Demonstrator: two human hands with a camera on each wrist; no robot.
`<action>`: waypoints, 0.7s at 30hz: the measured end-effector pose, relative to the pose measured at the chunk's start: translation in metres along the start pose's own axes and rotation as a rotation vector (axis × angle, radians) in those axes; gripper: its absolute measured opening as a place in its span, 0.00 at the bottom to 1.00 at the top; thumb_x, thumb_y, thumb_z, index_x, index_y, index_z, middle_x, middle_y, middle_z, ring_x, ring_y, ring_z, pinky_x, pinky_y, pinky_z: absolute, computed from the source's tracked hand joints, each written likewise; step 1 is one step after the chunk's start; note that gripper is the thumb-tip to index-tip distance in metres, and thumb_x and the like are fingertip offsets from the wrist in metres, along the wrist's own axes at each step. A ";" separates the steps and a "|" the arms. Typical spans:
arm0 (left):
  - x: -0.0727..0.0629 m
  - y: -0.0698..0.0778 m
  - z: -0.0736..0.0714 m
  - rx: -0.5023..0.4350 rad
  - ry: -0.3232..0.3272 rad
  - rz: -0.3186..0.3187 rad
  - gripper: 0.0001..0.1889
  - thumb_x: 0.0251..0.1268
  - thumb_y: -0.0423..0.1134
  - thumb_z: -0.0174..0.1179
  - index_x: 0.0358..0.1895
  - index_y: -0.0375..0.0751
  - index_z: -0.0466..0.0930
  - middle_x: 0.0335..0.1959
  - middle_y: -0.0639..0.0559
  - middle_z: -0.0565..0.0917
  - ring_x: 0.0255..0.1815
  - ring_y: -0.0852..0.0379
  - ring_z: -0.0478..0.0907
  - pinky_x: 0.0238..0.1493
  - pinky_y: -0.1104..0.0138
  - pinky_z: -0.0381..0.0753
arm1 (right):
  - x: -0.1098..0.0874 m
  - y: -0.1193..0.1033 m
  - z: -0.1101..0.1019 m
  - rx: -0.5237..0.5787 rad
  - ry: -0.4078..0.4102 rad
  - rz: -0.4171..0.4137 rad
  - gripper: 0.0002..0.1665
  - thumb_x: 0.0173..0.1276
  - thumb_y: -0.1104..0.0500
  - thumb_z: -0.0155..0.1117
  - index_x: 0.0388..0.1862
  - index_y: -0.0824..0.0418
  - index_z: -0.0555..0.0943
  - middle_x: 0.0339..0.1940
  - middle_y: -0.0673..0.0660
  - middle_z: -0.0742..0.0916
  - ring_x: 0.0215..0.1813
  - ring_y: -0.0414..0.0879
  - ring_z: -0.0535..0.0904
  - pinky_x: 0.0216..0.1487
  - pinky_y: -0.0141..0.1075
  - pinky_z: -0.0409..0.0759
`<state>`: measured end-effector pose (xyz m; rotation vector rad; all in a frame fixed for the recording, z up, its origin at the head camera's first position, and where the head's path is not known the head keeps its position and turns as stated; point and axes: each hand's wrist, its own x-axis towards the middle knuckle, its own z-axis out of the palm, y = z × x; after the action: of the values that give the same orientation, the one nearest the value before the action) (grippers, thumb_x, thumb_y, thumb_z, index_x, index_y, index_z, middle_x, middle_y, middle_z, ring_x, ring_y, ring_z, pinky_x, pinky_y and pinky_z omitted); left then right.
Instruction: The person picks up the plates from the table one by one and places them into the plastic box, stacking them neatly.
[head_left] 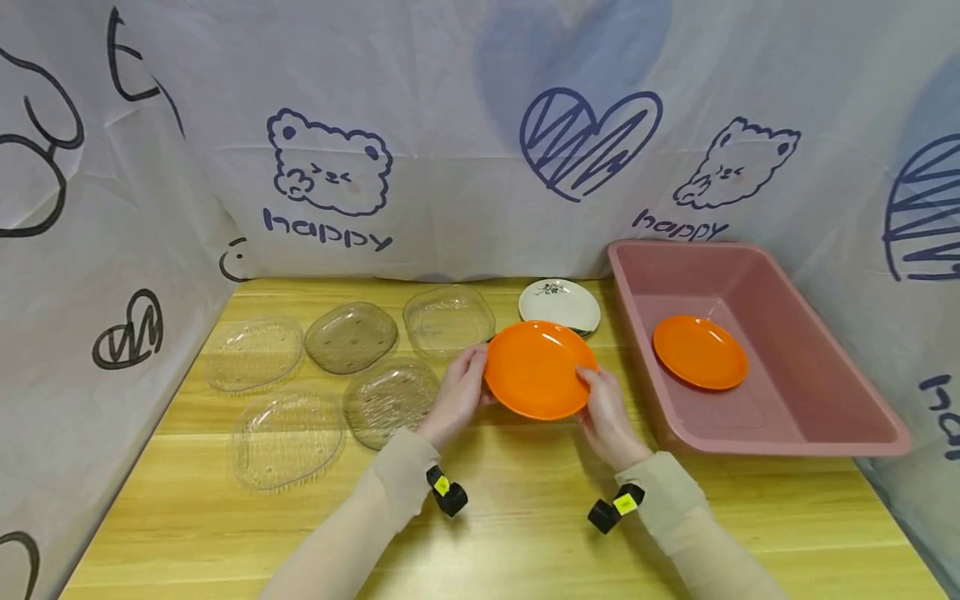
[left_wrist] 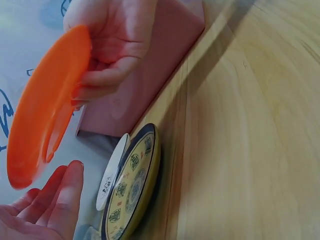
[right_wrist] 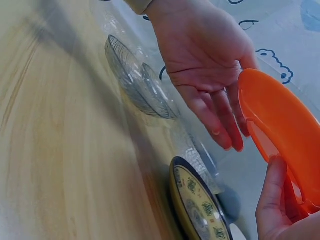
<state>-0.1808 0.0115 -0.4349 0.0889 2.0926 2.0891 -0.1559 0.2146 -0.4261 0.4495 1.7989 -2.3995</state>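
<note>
An orange plate (head_left: 540,371) is held above the table, its inner face toward the head camera. My right hand (head_left: 609,412) grips its right rim, thumb on top and fingers curled underneath in the left wrist view. At the left rim is my left hand (head_left: 459,396); its fingers (right_wrist: 220,117) are fairly straight below the plate, and the thumb is partly hidden by the rim. Beneath the raised plate lies a yellow patterned plate (left_wrist: 132,192) with a dark rim, mostly hidden in the head view. A white plate (head_left: 558,305) with a dark floral print lies behind it.
A pink basin (head_left: 847,400) stands on the right with another orange plate (head_left: 701,352) inside. Several clear and brownish see-through plates, among them a brownish one (head_left: 351,337) and a clear one (head_left: 288,437), lie on the left of the wooden table (head_left: 517,533). Printed cloth surrounds the table.
</note>
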 end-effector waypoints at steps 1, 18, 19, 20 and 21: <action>0.000 0.001 0.000 0.009 -0.001 0.009 0.22 0.84 0.46 0.38 0.65 0.37 0.73 0.52 0.39 0.81 0.35 0.60 0.80 0.44 0.54 0.88 | -0.001 -0.001 0.000 0.004 0.004 0.000 0.24 0.83 0.58 0.38 0.70 0.68 0.63 0.34 0.43 0.85 0.34 0.34 0.85 0.37 0.27 0.87; 0.009 0.012 -0.003 0.137 0.007 0.169 0.21 0.84 0.46 0.40 0.69 0.42 0.70 0.55 0.39 0.83 0.50 0.46 0.83 0.58 0.49 0.85 | -0.017 -0.031 -0.006 0.008 0.012 -0.011 0.18 0.82 0.56 0.40 0.64 0.60 0.66 0.39 0.44 0.83 0.40 0.36 0.83 0.43 0.27 0.86; 0.009 0.012 -0.002 0.142 0.007 0.179 0.20 0.84 0.45 0.40 0.69 0.42 0.70 0.54 0.40 0.83 0.51 0.45 0.83 0.59 0.48 0.85 | -0.018 -0.033 -0.007 0.009 0.012 -0.014 0.17 0.82 0.56 0.40 0.64 0.59 0.67 0.40 0.44 0.83 0.40 0.36 0.83 0.43 0.27 0.86; 0.009 0.013 -0.002 0.147 0.006 0.190 0.20 0.84 0.45 0.41 0.69 0.42 0.70 0.54 0.40 0.83 0.51 0.44 0.83 0.59 0.47 0.85 | -0.019 -0.034 -0.007 0.014 0.011 -0.015 0.17 0.83 0.55 0.40 0.63 0.58 0.67 0.41 0.44 0.83 0.41 0.36 0.83 0.44 0.28 0.86; 0.009 0.014 -0.001 0.148 0.006 0.200 0.20 0.84 0.44 0.41 0.69 0.42 0.70 0.54 0.40 0.83 0.52 0.43 0.83 0.59 0.47 0.84 | -0.019 -0.036 -0.007 0.021 0.009 -0.017 0.16 0.83 0.55 0.40 0.63 0.57 0.67 0.43 0.44 0.83 0.42 0.36 0.82 0.44 0.28 0.85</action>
<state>-0.1908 0.0122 -0.4216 0.3248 2.3266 2.0365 -0.1459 0.2305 -0.3889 0.4501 1.7906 -2.4333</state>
